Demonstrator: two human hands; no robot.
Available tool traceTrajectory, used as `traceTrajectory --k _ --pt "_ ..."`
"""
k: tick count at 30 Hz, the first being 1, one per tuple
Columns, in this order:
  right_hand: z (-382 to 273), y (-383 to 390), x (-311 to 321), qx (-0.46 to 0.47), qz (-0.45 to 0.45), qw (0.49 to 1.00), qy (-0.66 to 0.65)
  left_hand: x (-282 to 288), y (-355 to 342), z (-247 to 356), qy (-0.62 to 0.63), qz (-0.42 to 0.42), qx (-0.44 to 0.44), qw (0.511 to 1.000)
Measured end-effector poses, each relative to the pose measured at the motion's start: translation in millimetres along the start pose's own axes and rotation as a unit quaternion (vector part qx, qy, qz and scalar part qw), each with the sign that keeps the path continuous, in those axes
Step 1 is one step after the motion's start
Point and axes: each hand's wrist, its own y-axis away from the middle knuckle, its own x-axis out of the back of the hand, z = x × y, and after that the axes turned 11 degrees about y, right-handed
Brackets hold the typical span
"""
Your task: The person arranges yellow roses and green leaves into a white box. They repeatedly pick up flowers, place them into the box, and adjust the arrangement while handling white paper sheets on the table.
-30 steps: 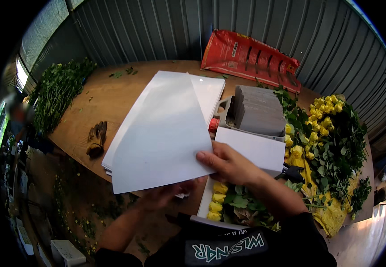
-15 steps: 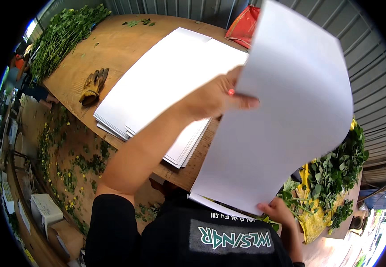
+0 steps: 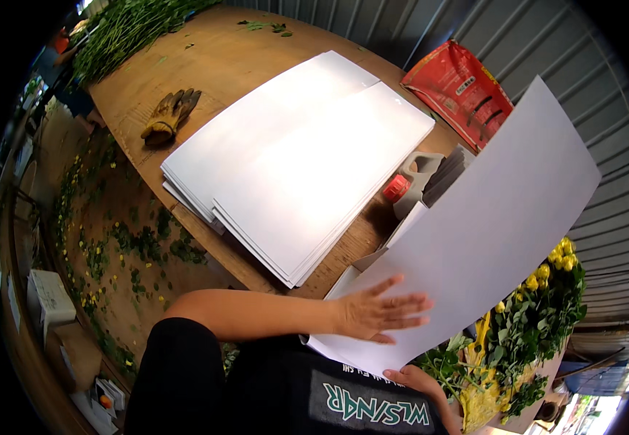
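Observation:
A large white paper sheet (image 3: pixel 488 239) is held up at the right, tilted over the table's right end. My right hand (image 3: pixel 417 380) grips its lower edge from beneath. Flat against the sheet's lower left corner rests my left hand (image 3: pixel 381 313), fingers spread. Two stacks of the same white sheets (image 3: pixel 300 156) lie on the wooden table (image 3: pixel 213 65), to the left of the held sheet.
A pair of brown gloves (image 3: pixel 171 114) lies near the table's left edge. A red bag (image 3: pixel 459 83) leans at the back. A grey jug with a red cap (image 3: pixel 409 185) stands by the stacks. Yellow flowers with green leaves (image 3: pixel 539 319) lie at right; green stems (image 3: pixel 122 29) at far left.
The held sheet has swung down and to the right. My left hand left its upper edge and now lies flat on its lower left corner. The view has shifted left.

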Motion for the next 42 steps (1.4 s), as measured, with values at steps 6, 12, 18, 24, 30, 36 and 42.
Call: traceTrajectory --k 6,12,18,24,30,36,42 --pt "-7.3 -3.0 3.1 -0.059 -0.066 0.994 0.07 -23.9 31.8 9.3 0.076 -0.205 0.105 0.97" --pt "-28.1 -0.2 7.2 -0.047 -0.08 0.993 0.072 -25.0 30.8 6.4 0.1 -0.203 0.156 0.961" --pt "-41.4 35.8 36.4 0.055 -0.002 0.959 0.278 -9.9 12.8 7.6 0.089 -0.241 0.186 0.949" --pt "71.8 43.5 201.9 -0.084 0.583 0.807 0.047 -10.1 1.9 11.6 0.071 -0.247 0.176 0.95" --pt "183.8 -23.2 283.2 -0.232 0.698 0.674 0.06 -9.7 -4.0 11.0 0.077 -0.247 0.162 0.952" --pt "185.8 -18.4 300.7 -0.193 0.707 0.678 0.058 -7.3 -1.5 11.7 0.072 -0.269 0.188 0.942" --pt "203.8 50.4 320.7 -0.319 0.653 0.668 0.16 -12.6 -4.6 11.9 0.062 -0.282 0.187 0.939"
